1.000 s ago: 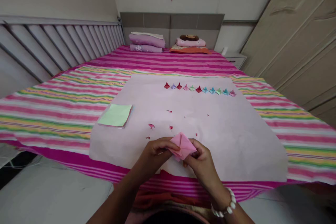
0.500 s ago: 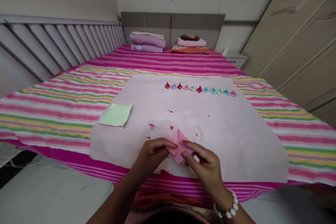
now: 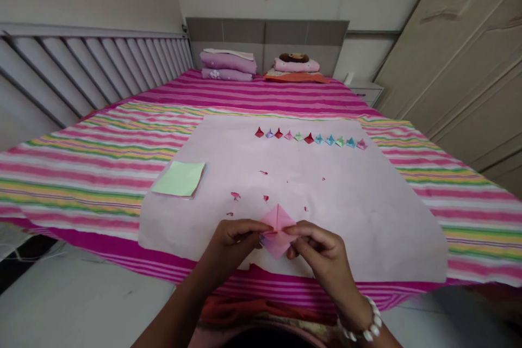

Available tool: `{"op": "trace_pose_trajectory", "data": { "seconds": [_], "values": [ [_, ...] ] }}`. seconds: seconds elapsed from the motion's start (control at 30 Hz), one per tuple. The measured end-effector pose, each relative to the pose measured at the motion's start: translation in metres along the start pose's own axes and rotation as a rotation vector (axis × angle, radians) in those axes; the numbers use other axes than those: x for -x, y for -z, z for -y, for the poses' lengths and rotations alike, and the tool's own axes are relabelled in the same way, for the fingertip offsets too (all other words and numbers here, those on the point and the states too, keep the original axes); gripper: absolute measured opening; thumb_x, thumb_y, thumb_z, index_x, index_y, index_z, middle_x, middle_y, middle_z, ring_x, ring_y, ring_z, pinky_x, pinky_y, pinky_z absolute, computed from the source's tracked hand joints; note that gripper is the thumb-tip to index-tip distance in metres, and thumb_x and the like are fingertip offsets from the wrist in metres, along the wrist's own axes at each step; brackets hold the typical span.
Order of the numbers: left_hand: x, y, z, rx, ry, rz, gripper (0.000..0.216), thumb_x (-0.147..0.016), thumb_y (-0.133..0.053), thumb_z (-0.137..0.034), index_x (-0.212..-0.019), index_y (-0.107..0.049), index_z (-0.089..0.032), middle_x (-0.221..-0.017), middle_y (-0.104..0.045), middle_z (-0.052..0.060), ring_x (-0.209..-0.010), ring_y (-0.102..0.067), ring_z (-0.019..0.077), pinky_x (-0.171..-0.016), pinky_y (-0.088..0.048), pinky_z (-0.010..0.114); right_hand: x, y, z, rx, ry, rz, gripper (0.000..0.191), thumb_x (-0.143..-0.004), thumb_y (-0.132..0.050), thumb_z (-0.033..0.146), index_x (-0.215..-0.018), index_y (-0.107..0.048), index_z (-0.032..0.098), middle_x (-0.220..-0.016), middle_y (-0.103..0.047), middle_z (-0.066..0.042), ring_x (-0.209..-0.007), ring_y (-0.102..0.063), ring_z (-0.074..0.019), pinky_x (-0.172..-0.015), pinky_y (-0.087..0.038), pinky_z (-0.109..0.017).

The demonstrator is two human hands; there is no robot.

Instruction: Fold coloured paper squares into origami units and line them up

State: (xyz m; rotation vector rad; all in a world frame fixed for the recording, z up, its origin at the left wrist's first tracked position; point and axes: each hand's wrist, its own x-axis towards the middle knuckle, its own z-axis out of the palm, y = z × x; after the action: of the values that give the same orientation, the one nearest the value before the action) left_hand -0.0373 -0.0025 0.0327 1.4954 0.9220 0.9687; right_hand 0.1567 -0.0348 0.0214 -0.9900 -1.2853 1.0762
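Observation:
A pink origami paper (image 3: 278, 217), folded to a diamond with a crease running down from its top corner, is held over the near part of a large pale sheet (image 3: 379, 217). My left hand (image 3: 236, 239) pinches its left corner between thumb and fingers. On the opposite corner, my right hand (image 3: 320, 247) grips it the same way; a white bead bracelet (image 3: 367, 326) circles that wrist. Just beyond the paper lie small red scraps, among them a torn scrap (image 3: 235, 196) and a smaller scrap (image 3: 266, 198).
A stack of square paper (image 3: 179, 178), pale green on top, lies at the sheet's left. Along its far side runs a row of small folded paper pieces (image 3: 309, 138) in several colours. The striped bed (image 3: 73, 174) carries folded bedding (image 3: 229, 65) by the headboard (image 3: 228, 32).
The pink paper's left and right flaps have shifted, and it now shows a more even diamond. The right hand's fingers have curled further around its corner. Both hands still hold it.

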Motion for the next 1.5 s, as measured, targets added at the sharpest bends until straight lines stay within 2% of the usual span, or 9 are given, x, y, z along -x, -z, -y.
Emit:
{"op": "trace_pose_trajectory", "data": {
  "seconds": [0.23, 0.43, 0.6, 0.73, 0.83, 0.97, 1.27, 1.37, 1.5],
  "values": [
    [0.001, 0.002, -0.005, 0.048, -0.107, 0.173, 0.033, -0.078, -0.054, -0.003, -0.091, -0.075, -0.025, -0.078, -0.069, 0.000, -0.068, -0.062, 0.0093, -0.062, -0.048, 0.019, 0.001, 0.003, 0.002, -0.093, -0.023, 0.058, 0.016, -0.081, -0.058, 0.012, -0.081, -0.070, 0.022, -0.074, -0.061, 0.001, -0.057, -0.063, -0.0112, -0.053, -0.048, -0.022],
    [0.000, 0.000, -0.007, -0.019, -0.234, 0.169, 0.041, -0.074, -0.050, 0.003, -0.093, -0.074, -0.024, -0.079, -0.062, 0.001, -0.070, -0.056, 0.0105, -0.061, -0.043, 0.021, 0.002, 0.004, 0.002, -0.092, -0.059, 0.101, 0.011, -0.086, -0.057, 0.025, -0.086, -0.066, 0.020, -0.073, -0.058, -0.001, -0.062, -0.057, -0.0133, -0.057, -0.044, -0.026],
    [0.003, -0.002, -0.012, -0.109, -0.209, 0.195, 0.038, -0.074, -0.057, -0.004, -0.103, -0.071, -0.024, -0.081, -0.058, 0.002, -0.072, -0.054, 0.0136, -0.063, -0.043, 0.025, -0.001, -0.003, 0.004, 0.046, -0.138, 0.020, 0.020, -0.071, -0.074, 0.032, -0.073, -0.059, 0.019, -0.058, -0.045, 0.005, -0.048, -0.036, -0.0083, -0.043, -0.028, -0.022],
    [0.004, -0.004, -0.007, -0.136, -0.157, 0.126, 0.017, -0.080, -0.062, -0.017, -0.092, -0.073, -0.020, -0.073, -0.057, 0.002, -0.066, -0.052, 0.0128, -0.060, -0.042, 0.025, -0.002, -0.009, 0.006, 0.103, -0.182, -0.001, 0.022, -0.070, -0.075, 0.033, -0.075, -0.057, 0.020, -0.049, -0.029, 0.011, -0.043, -0.023, -0.0065, -0.039, -0.018, -0.021],
    [0.004, -0.008, -0.003, -0.130, -0.122, 0.011, 0.016, -0.078, -0.065, -0.018, -0.091, -0.072, -0.019, -0.076, -0.063, 0.003, -0.068, -0.055, 0.0133, -0.061, -0.043, 0.025, -0.003, -0.012, 0.008, 0.116, -0.210, 0.000, 0.027, -0.068, -0.075, 0.033, -0.087, -0.061, 0.020, -0.046, -0.024, 0.012, -0.041, -0.019, -0.0063, -0.038, -0.015, -0.021],
    [0.005, -0.012, -0.002, -0.145, 0.030, -0.073, 0.031, -0.076, -0.066, -0.021, -0.107, -0.066, -0.019, -0.091, -0.068, 0.005, -0.074, -0.059, 0.0152, -0.065, -0.047, 0.026, -0.003, -0.013, 0.010, 0.093, -0.249, 0.003, 0.025, -0.069, -0.074, 0.034, -0.087, -0.064, 0.020, -0.045, -0.028, 0.011, -0.040, -0.021, -0.0062, -0.038, -0.016, -0.021],
    [0.004, -0.013, 0.000, -0.140, 0.056, -0.105, 0.021, -0.076, -0.068, -0.029, -0.092, -0.068, -0.017, -0.075, -0.065, 0.002, -0.060, -0.051, 0.0109, -0.056, -0.044, 0.022, -0.005, -0.015, 0.008, 0.037, -0.238, -0.039, 0.019, -0.067, -0.076, 0.033, -0.074, -0.066, 0.017, -0.051, -0.047, 0.006, -0.040, -0.024, -0.0038, -0.036, -0.016, -0.019],
    [0.004, -0.013, -0.001, -0.108, 0.069, -0.083, 0.025, -0.074, -0.070, -0.031, -0.094, -0.067, -0.016, -0.079, -0.066, 0.003, -0.065, -0.054, 0.0124, -0.059, -0.045, 0.024, -0.006, -0.015, 0.008, 0.035, -0.229, -0.055, 0.017, -0.066, -0.077, 0.031, -0.071, -0.068, 0.017, -0.055, -0.053, 0.004, -0.039, -0.025, -0.0032, -0.035, -0.018, -0.019],
    [0.007, -0.007, -0.005, 0.053, 0.107, 0.024, 0.039, -0.075, -0.070, -0.029, -0.111, -0.063, -0.019, -0.074, -0.062, 0.000, -0.065, -0.055, 0.0120, -0.060, -0.045, 0.024, -0.006, -0.012, 0.000, -0.041, -0.269, -0.065, 0.017, -0.066, -0.078, 0.031, -0.072, -0.069, 0.018, -0.055, -0.054, 0.004, -0.040, -0.031, -0.0039, -0.036, -0.024, -0.018]
  ]
}}
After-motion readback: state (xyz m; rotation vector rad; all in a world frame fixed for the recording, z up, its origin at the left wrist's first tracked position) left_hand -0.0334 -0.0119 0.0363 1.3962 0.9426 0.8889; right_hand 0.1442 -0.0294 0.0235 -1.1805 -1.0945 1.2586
